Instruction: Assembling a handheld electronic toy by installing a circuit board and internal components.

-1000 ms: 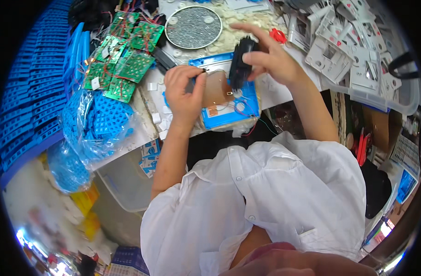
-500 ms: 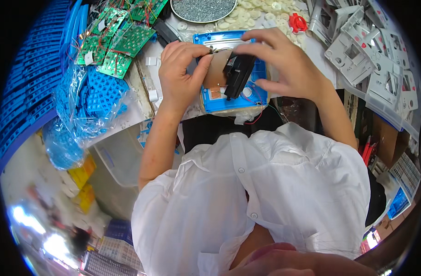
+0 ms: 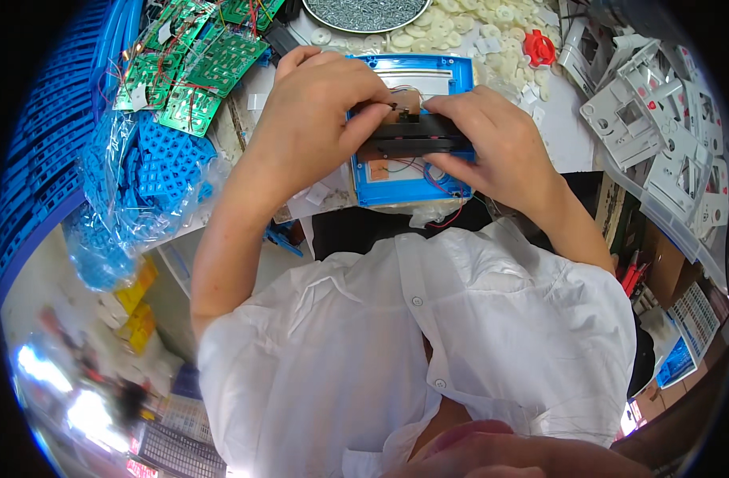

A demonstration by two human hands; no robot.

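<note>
Over a blue plastic housing [image 3: 460,76] I hold a brown circuit board [image 3: 408,100] with a long black plastic part [image 3: 416,145] along its near side. My left hand [image 3: 320,107] is closed, thumb and forefinger pinching at the board's left edge; the exact contact is partly hidden by the fingers. The right end of the black part sits between the thumb and fingers of my right hand [image 3: 500,139]. Thin red and dark wires [image 3: 440,187] trail out at the housing's near right corner. A copper-coloured square [image 3: 379,169] shows inside the housing.
Green circuit boards [image 3: 213,72] with wires lie at the far left, above a clear bag of blue plastic parts [image 3: 169,163]. A round dish of small screws [image 3: 364,14] stands at the back, beside pale plastic discs [image 3: 452,24] and a red part [image 3: 539,48]. White casings [image 3: 651,119] fill a bin at right.
The black part has swung from a steep slant to nearly level. My right hand has closed on its right end, having been open before. My left hand has moved right and nearer.
</note>
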